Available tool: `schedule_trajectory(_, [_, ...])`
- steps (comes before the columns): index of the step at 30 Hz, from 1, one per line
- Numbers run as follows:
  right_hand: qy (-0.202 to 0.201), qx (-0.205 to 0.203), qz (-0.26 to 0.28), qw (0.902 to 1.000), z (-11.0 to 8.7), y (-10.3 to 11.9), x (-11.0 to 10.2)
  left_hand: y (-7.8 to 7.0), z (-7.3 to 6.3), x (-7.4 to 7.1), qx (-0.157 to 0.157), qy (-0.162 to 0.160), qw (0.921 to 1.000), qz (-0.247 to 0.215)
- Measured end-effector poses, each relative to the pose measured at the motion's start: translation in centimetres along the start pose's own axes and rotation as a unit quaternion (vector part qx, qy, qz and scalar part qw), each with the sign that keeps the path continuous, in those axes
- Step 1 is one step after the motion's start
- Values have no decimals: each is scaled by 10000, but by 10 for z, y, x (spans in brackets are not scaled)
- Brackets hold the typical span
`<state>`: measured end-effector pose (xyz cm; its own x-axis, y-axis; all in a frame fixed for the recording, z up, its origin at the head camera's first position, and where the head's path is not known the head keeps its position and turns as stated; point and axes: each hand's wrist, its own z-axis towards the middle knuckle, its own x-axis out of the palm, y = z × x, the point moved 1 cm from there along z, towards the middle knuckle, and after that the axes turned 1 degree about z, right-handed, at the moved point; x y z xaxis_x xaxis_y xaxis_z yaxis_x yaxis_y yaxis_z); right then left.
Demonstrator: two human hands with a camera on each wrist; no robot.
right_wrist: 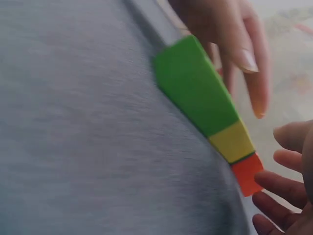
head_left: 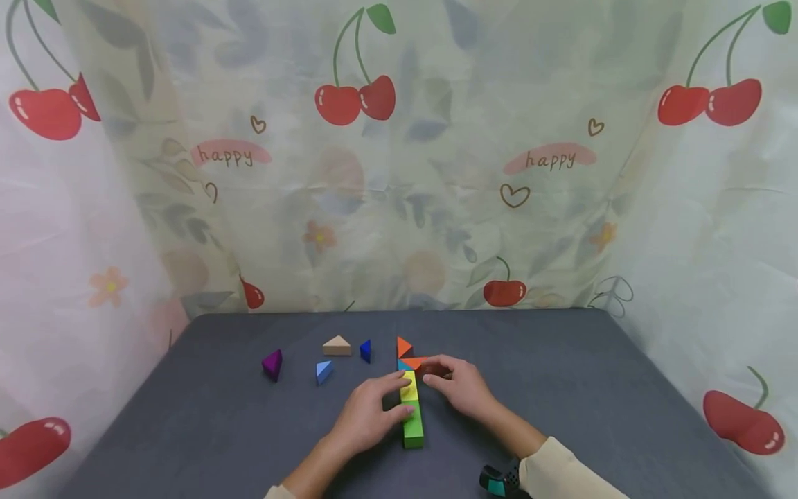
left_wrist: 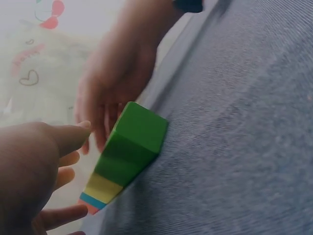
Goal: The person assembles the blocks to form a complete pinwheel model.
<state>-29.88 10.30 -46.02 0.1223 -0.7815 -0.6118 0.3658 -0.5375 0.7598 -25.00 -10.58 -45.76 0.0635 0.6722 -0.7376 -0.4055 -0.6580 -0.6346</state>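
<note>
A row of blocks runs away from me: a green block [head_left: 413, 428] nearest, then a yellow block [head_left: 409, 395], a light-blue triangle [head_left: 402, 365] and an orange triangle [head_left: 414, 362]. Another orange triangle [head_left: 404, 347] lies just beyond. On the row's left side is my left hand [head_left: 369, 414], thumb and fingers spread apart and overlapping the green and yellow blocks in the head view. My right hand [head_left: 463, 389] is on the other side, its loosely bent fingertips right at the orange triangle. In the right wrist view, one fingertip meets the orange end piece [right_wrist: 247, 174].
Left of the row lie a purple block [head_left: 272, 364], a natural-wood triangle [head_left: 337, 346], a light-blue triangular block [head_left: 323, 372] and a dark-blue one [head_left: 365, 351]. A dark grey cloth covers the table [head_left: 592, 416]. A cherry-print curtain [head_left: 399, 208] surrounds its back and sides.
</note>
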Motion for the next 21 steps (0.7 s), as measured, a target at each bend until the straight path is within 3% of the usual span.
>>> schedule_trajectory(5, [633,-111,20,9979,-15,-3,4,2,1,-7,247,-352,9990,84])
schedule_trajectory(14, [1089,-171,-118,9938,-29,0,10,16,5,-20,746,-742,9927,581])
schedule_trajectory(21, [1198,-376,-41,9921,-29,2,14,28,9,-24,1204,-1371,9757,1213])
